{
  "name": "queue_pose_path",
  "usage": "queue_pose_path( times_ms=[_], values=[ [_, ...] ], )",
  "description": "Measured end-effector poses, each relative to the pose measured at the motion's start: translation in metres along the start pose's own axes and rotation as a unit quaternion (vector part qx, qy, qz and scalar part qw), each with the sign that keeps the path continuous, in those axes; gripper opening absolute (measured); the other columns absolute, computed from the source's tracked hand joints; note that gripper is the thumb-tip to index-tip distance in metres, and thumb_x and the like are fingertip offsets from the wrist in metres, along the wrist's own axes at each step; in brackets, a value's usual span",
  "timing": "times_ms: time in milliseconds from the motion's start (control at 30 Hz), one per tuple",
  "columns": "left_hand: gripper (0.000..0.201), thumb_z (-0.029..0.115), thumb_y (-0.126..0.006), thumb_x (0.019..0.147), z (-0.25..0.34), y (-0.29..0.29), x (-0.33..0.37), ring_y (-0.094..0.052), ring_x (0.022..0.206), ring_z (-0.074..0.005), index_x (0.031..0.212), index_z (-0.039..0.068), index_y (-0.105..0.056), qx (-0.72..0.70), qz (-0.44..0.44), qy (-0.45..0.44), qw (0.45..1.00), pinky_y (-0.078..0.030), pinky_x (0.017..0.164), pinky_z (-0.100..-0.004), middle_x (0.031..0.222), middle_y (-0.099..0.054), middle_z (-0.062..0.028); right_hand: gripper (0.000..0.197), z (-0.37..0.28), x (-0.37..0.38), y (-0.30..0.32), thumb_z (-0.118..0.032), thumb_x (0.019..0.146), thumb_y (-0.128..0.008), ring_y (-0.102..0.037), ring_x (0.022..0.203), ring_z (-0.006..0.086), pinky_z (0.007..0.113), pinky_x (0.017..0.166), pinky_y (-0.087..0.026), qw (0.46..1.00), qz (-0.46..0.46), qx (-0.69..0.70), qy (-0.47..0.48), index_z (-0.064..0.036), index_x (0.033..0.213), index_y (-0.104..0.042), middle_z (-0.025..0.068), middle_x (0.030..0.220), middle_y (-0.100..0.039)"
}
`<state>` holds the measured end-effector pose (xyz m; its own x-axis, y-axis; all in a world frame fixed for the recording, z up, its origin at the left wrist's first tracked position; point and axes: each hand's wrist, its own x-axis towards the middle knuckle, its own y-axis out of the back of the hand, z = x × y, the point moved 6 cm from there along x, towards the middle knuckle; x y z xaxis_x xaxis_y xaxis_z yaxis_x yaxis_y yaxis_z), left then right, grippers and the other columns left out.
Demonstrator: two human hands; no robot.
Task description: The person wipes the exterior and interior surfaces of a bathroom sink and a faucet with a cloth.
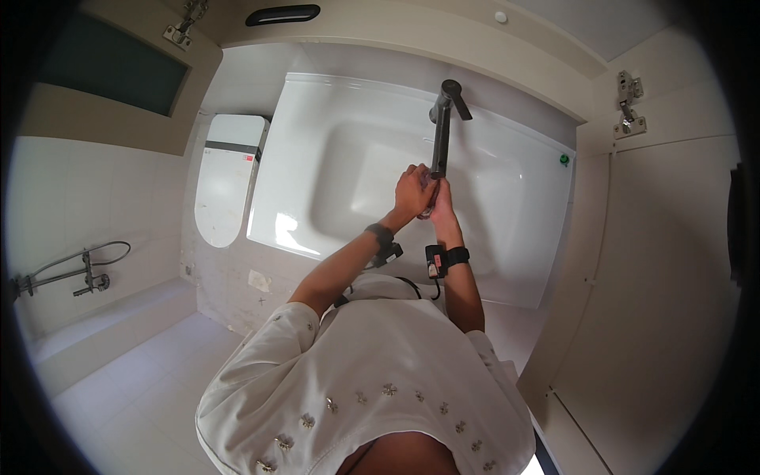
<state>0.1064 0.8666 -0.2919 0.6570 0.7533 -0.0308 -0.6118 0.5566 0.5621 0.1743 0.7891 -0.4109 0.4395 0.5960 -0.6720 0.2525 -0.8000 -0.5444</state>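
Note:
Both hands are together over the white sink (277, 170), just below the spout end of the dark grey faucet (443, 146). My left hand (413, 192) has its fingers curled in toward the other hand. Pressed against it from the right is my right hand (445, 203), also closed. Between the palms shows a sliver of something pinkish and shiny (427, 211), too small and too covered to name. The faucet's lever points to the right. Whether water is running cannot be made out. Each wrist wears a black strap with a small box.
A white toilet with its lid down (226, 186) stands left of the sink. A small green object (564, 160) sits at the sink's right rim. Cabinet doors hang open on both sides, the right one (649, 293) close by. Farther left is a wall-mounted shower fitting (89, 273).

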Motion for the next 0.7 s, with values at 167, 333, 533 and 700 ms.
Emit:
queue_pose_path(
  times_ms=[167, 333, 533, 700],
  values=[
    [0.028, 0.029, -0.06, 0.093, -0.008, 0.0, 0.004, -0.06, 0.09, -0.043, 0.099, 0.002, -0.056, 0.032, -0.029, -0.014, 0.999, -0.049, 0.076, -0.0511, 0.096, -0.058, -0.019, 0.034, 0.006, -0.002, -0.004, -0.047, 0.096, -0.055, -0.064, 0.079, 0.016, 0.034, 0.068, -0.052, 1.0, 0.012, -0.011, -0.026, -0.0148, 0.094, -0.064, -0.0021, 0.086, -0.065],
    [0.029, 0.029, -0.059, 0.094, -0.006, 0.003, 0.001, -0.063, 0.09, -0.0433, 0.102, 0.002, -0.059, 0.061, -0.052, -0.012, 0.997, -0.052, 0.077, -0.0516, 0.101, -0.061, -0.0201, 0.034, 0.018, 0.015, 0.009, -0.044, 0.096, -0.056, -0.06, 0.079, 0.0159, 0.035, 0.067, -0.051, 0.998, 0.043, -0.025, 0.023, -0.0105, 0.095, -0.063, -0.001, 0.082, -0.058],
    [0.032, 0.033, -0.052, 0.1, -0.01, 0.004, 0.003, -0.065, 0.088, -0.0432, 0.102, 0.002, -0.061, 0.07, -0.048, -0.024, 0.996, -0.053, 0.076, -0.0514, 0.101, -0.063, -0.021, 0.036, 0.017, 0.019, 0.01, -0.043, 0.093, -0.06, -0.057, 0.076, 0.0151, 0.035, 0.065, -0.048, 0.99, 0.071, -0.1, 0.063, -0.0079, 0.095, -0.063, -0.0002, 0.081, -0.056],
    [0.037, 0.034, -0.045, 0.104, -0.01, 0.007, 0.005, -0.065, 0.086, -0.0439, 0.1, 0.001, -0.062, 0.068, -0.036, -0.037, 0.996, -0.053, 0.076, -0.0517, 0.097, -0.064, -0.0218, 0.037, 0.012, 0.014, 0.002, -0.044, 0.093, -0.062, -0.057, 0.073, 0.0153, 0.033, 0.064, -0.047, 0.99, 0.068, -0.1, 0.072, -0.0069, 0.095, -0.064, -0.0007, 0.078, -0.055]
  ],
)
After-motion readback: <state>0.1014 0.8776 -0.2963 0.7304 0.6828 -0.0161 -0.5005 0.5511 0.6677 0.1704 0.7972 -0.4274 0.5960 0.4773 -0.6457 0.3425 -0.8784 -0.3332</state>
